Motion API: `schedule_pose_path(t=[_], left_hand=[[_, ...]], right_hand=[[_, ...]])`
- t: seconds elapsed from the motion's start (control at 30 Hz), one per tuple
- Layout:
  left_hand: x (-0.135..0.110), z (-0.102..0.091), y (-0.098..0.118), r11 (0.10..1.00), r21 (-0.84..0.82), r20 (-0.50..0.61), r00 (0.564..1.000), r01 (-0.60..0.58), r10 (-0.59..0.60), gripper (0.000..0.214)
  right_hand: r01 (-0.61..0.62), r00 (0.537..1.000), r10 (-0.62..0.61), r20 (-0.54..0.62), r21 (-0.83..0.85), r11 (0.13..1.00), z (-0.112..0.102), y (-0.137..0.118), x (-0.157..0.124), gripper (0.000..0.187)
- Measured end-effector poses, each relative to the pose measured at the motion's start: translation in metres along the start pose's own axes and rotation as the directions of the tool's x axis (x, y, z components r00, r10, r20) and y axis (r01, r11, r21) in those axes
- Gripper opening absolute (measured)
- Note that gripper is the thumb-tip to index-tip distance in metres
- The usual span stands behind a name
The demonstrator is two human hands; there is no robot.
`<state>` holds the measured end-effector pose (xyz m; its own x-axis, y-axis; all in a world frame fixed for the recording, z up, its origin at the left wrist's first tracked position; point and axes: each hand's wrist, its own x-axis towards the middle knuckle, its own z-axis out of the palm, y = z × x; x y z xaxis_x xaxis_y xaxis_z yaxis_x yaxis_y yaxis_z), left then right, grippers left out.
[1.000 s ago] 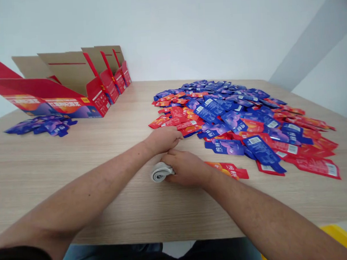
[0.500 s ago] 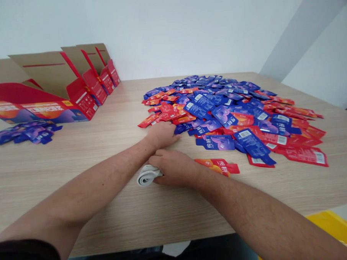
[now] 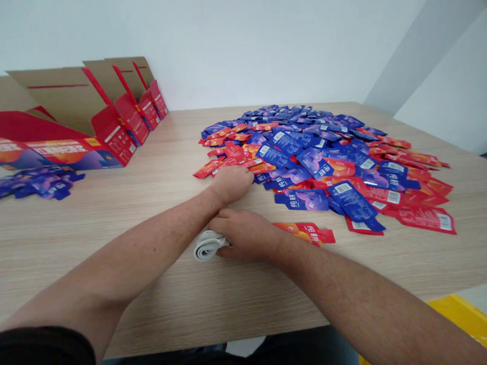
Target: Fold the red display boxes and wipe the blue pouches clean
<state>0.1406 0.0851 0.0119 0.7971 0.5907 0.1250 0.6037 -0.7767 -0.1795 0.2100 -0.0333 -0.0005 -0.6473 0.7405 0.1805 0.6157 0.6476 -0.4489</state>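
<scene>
My left hand (image 3: 233, 184) is at the near left edge of a pile of flat blue and red pouches (image 3: 306, 142). Its fingers are curled closed, and what they hold, if anything, is hidden behind the hand. Closer to me, my right hand (image 3: 246, 235) is wrapped round a rolled-up white strip (image 3: 208, 245), whose coiled end sticks out to the left. The strip's exact kind is not clear. A red and orange pouch (image 3: 304, 232) lies on the table just right of my right hand, partly covered by my wrist.
Several red boxes with raised cardboard lids (image 3: 64, 150) stand in a row at the left. A small heap of blue pouches (image 3: 33, 182) lies before them. A yellow container (image 3: 461, 323) shows past the table's (image 3: 164, 315) near right edge. A white wall (image 3: 229, 48) rises behind.
My left hand has shifted slightly up and right, and its fingers have curled closed. My right hand stays round the white strip.
</scene>
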Motion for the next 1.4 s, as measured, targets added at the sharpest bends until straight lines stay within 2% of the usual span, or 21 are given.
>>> schedule_pose_path(t=[0.13,0.3,0.4,0.47,0.57,0.63,0.67,0.73,0.83,0.9,1.03,1.13,1.3,1.4], left_hand=[[-0.036,-0.013,-0.008,0.998,-0.002,-0.076,0.995,0.063,-0.063,0.035],[-0.105,-0.030,-0.022,0.990,-0.093,-0.076,0.990,0.109,-0.116,0.029],[-0.145,-0.034,-0.029,0.989,-0.095,-0.096,0.988,0.111,-0.120,0.032],[-0.168,-0.034,-0.030,0.992,-0.096,-0.083,0.992,0.087,-0.095,0.035],[-0.195,-0.031,-0.028,0.993,-0.115,-0.020,1.000,0.005,-0.007,0.036],[-0.204,-0.030,-0.026,0.986,-0.162,0.045,0.998,-0.027,0.034,0.033],[-0.206,-0.029,-0.026,0.980,-0.198,0.078,0.997,-0.005,0.021,0.032],[-0.204,-0.027,-0.027,0.958,-0.256,0.133,0.986,0.133,-0.102,0.037],[-0.188,-0.021,-0.030,0.877,-0.237,0.199,0.905,0.417,-0.377,0.051],[-0.173,-0.014,-0.032,0.845,-0.185,0.230,0.858,0.502,-0.459,0.059],[-0.147,-0.003,-0.029,0.842,-0.166,0.258,0.846,0.514,-0.466,0.069],[-0.135,-0.001,-0.024,0.835,-0.198,0.303,0.842,0.514,-0.447,0.069],[-0.128,-0.010,-0.017,0.763,-0.284,0.427,0.789,0.580,-0.441,0.062],[-0.131,-0.014,-0.019,0.727,-0.376,0.402,0.808,0.574,-0.430,0.056]], right_hand=[[0.011,0.998,-0.010,0.056,-0.012,1.000,-0.001,-0.003,0.000,0.019],[0.052,0.990,-0.048,0.134,-0.027,0.998,-0.005,-0.014,-0.002,0.018],[0.066,0.969,-0.075,0.236,0.048,0.997,-0.010,-0.017,-0.004,0.017],[0.016,0.932,-0.079,0.353,0.178,0.984,-0.014,-0.017,-0.005,0.018],[-0.156,0.848,-0.088,0.523,0.404,0.901,-0.022,-0.011,-0.008,0.024],[-0.251,0.802,-0.081,0.591,0.457,0.853,-0.027,-0.006,-0.009,0.025],[-0.280,0.792,-0.068,0.606,0.461,0.842,-0.029,-0.004,-0.009,0.024],[-0.316,0.787,-0.046,0.616,0.465,0.827,-0.031,0.000,-0.009,0.024],[-0.333,0.795,-0.044,0.605,0.497,0.801,-0.030,0.002,-0.009,0.025],[-0.330,0.801,-0.038,0.598,0.493,0.805,-0.029,0.002,-0.009,0.024],[-0.325,0.806,0.009,0.591,0.431,0.842,-0.029,0.000,-0.008,0.025],[-0.316,0.816,0.036,0.576,0.392,0.864,-0.030,-0.003,-0.008,0.029],[-0.293,0.831,0.038,0.555,0.378,0.878,-0.028,-0.003,-0.009,0.033],[-0.306,0.828,0.028,0.560,0.409,0.860,-0.027,-0.002,-0.009,0.034]])
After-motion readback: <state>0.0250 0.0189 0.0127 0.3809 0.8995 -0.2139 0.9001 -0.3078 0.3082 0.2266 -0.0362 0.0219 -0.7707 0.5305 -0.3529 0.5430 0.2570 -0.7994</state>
